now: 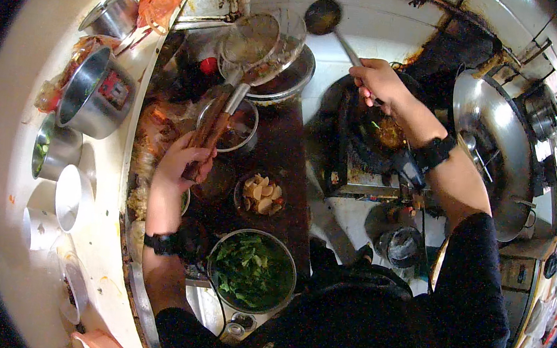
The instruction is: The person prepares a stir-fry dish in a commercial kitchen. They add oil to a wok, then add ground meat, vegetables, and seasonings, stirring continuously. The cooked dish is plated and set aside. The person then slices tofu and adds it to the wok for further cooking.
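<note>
My left hand [184, 160] grips the wooden handles [216, 120] of two strainers. Their round mesh heads [251, 40] overlap above a wide metal pot [300, 83] with dark contents. My right hand [382, 83] is closed around the handle of a long metal ladle [324, 16], its dark bowl raised toward the tiled wall. Below the right forearm, a blackened wok [364, 114] sits on the stove with some browned food [388, 133] in it; the arm hides part of it. Under the strainer handles stands a smaller metal pot [252, 129].
A bowl of sliced pale pieces [260, 195] and a large bowl of chopped greens [249, 267] stand on the dark counter. Steel pots [106, 107] and white bowls [72, 197] line the left ledge. Another big wok [491, 104] is at right, holding metal utensils.
</note>
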A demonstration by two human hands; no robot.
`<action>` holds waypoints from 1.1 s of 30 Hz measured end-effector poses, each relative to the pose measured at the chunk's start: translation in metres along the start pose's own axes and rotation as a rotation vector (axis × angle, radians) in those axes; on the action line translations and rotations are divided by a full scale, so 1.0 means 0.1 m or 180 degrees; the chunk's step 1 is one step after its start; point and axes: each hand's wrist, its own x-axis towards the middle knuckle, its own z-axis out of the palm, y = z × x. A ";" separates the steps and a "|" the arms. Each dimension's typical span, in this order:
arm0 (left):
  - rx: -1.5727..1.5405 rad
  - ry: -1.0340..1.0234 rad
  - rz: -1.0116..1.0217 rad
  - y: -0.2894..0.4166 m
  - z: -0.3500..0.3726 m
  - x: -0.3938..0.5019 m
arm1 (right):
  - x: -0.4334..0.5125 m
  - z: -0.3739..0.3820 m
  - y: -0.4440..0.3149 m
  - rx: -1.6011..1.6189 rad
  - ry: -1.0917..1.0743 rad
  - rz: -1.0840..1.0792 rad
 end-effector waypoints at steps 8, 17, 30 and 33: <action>-0.0414 0.0051 0.0503 0.28 0.24 -0.40 | 0.67 0.63 0.41 -0.2107 -0.0446 -0.0180; -0.0698 0.0477 0.0524 0.35 0.58 -0.64 | 0.57 0.56 0.46 0.1130 -0.0614 0.1068; -0.0073 0.0774 -0.0161 -0.21 1.12 0.20 | -1.05 -2.01 1.42 0.1389 -0.0721 0.0835; 0.0227 0.0730 -0.0439 -0.32 1.14 0.50 | -1.28 -2.25 1.87 0.0101 0.0014 0.0948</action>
